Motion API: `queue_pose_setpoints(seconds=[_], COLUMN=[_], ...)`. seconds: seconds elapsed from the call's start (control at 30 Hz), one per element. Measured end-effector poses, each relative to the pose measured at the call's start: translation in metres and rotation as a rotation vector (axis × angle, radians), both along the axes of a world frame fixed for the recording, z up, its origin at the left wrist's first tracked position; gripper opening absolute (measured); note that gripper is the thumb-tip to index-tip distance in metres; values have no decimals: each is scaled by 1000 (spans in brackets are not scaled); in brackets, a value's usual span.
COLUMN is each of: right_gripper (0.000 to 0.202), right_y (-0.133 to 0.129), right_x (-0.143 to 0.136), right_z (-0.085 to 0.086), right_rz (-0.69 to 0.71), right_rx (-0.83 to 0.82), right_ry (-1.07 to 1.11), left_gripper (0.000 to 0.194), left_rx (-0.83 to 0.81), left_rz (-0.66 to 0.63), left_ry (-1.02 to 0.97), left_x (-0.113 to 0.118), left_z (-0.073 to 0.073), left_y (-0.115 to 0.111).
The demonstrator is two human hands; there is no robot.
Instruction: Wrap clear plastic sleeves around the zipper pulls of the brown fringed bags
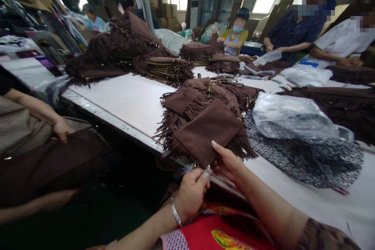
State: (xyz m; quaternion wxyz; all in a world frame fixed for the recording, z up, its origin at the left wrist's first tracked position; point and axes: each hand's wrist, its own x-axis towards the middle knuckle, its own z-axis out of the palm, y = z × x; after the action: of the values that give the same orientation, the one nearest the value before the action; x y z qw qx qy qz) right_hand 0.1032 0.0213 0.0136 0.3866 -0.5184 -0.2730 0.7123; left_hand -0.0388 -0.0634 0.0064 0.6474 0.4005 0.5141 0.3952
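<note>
Workshop with tall windows, cartons at the back, long white counter (pixel 117 103) crossing my view, loaded with brown fringed goods. One brown pouch (pixel 209 131) is in work: flat side up, tilted, lying on the near end of a fringed pile (pixel 202 88), its lower corner over the counter's front edge.

Right hand (pixel 230 164): partly closed, thumb flat on the pouch face, fingers curled under the edge, so I call that a light clamp. Left hand (pixel 191 189): closed in a pinch on a small pale tab (pixel 208 171) right at the lower corner, next to a metal clip (pixel 208 166). Can't tell if the tab is attached or just wrapped on.

My read on the step: detail work on the corner fitting, right hand steadying, left hand doing the fine part. Next move calls for holding the pouch still and keeping that pinch small; a hard tug could drag the pouch off the pile.

Relative position: pouch sits just beyond both hands, touching the right, its corner at the left fingertips. Clear plastic bag (pixel 293 113) and speckled cloth (pixel 304 160) lie to the right of the pile, apart from the hands. Co-worker's hand (pixel 63 129) at far left grips a separate brown piece (pixel 58 164).
</note>
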Motion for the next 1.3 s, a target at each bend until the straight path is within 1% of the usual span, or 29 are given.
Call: queue_pose_setpoints(seconds=[0.07, 0.13, 0.2, 0.3, 0.37, 0.43, 0.47, 0.5, 0.57, 0.6, 0.63, 0.67, 0.7, 0.73, 0.77, 0.8, 0.83, 0.87, 0.93, 0.97, 1.0, 1.03, 1.07, 1.13, 1.17, 1.23, 1.3], right_gripper=[27, 28, 27, 25, 26, 29, 30, 31, 31, 31, 29, 28, 27, 26, 25, 23, 22, 21, 18, 17, 18, 20, 22, 22, 22, 23, 20], right_y=[18, 35, 50, 61, 61, 56, 51, 44, 27, 16, 4, -10, -24, -38, -50, -60, -68, -72, -71, -67, -62, -56, -51, -42, -40, -38, -39], right_x=[4, 10, 17, 24, 27, 29, 31, 33, 38, 41, 43, 45, 46, 46, 46, 45, 43, 41, 38, 36, 35, 34, 32, 27, 24, 16, 9], right_z=[4, 9, 18, 41, 56, 64, 64, 59, 41, 30, 18, 8, 0, -5, -7, -6, -3, 1, 11, 15, 19, 21, 23, 26, 27, 28, 28], right_rz=[-176, -282, -319, -382, -461, -563, -621, -679, -772, -784, -758, -687, -569, -417, -253, -103, 7, 81, 167, 214, 277, 355, 433, 530, 543, 516, 471], right_rx=[4, 55, 90, 181, 309, 430, 463, 469, 384, 308, 220, 129, 41, -28, -66, -62, -3, 116, 483, 678, 850, 981, 1064, 1119, 1108, 1043, 967], right_ry=[230, 334, 346, 344, 374, 390, 383, 366, 323, 304, 287, 267, 237, 191, 120, 16, -120, -274, -571, -682, -760, -813, -856, -961, -1028, -1166, -1252], left_gripper=[36, 37, 38, 36, 33, 32, 32, 33, 34, 35, 35, 34, 33, 31, 30, 28, 27, 25, 21, 20, 20, 20, 20, 20, 21, 22, 23], left_rx=[79, 155, 235, 355, 425, 450, 424, 375, 260, 220, 207, 219, 250, 288, 330, 375, 422, 471, 578, 630, 675, 712, 741, 781, 795, 820, 840], left_rz=[-63, -123, -166, -169, -145, -116, -94, -67, -9, 13, 24, 27, 21, 13, 3, -8, -18, -24, -27, -25, -24, -27, -38, -63, -76, -89, -95], left_ry=[54, 130, 224, 346, 382, 383, 361, 331, 274, 264, 276, 308, 349, 394, 438, 481, 520, 551, 591, 607, 625, 651, 685, 770, 808, 871, 912], left_x=[-4, -9, -15, -21, -22, -20, -18, -14, -6, -2, 2, 4, 6, 6, 6, 6, 6, 6, 5, 4, 4, 3, 2, 0, -1, -3, -4], left_z=[8, 16, 25, 40, 48, 50, 48, 43, 30, 23, 16, 11, 8, 5, 4, 4, 3, 2, -2, -4, -6, -8, -9, -12, -13, -16, -20], left_y=[-4, -6, -3, 10, 23, 35, 39, 41, 41, 39, 36, 32, 28, 25, 22, 20, 19, 18, 17, 17, 16, 16, 15, 14, 13, 12, 12])
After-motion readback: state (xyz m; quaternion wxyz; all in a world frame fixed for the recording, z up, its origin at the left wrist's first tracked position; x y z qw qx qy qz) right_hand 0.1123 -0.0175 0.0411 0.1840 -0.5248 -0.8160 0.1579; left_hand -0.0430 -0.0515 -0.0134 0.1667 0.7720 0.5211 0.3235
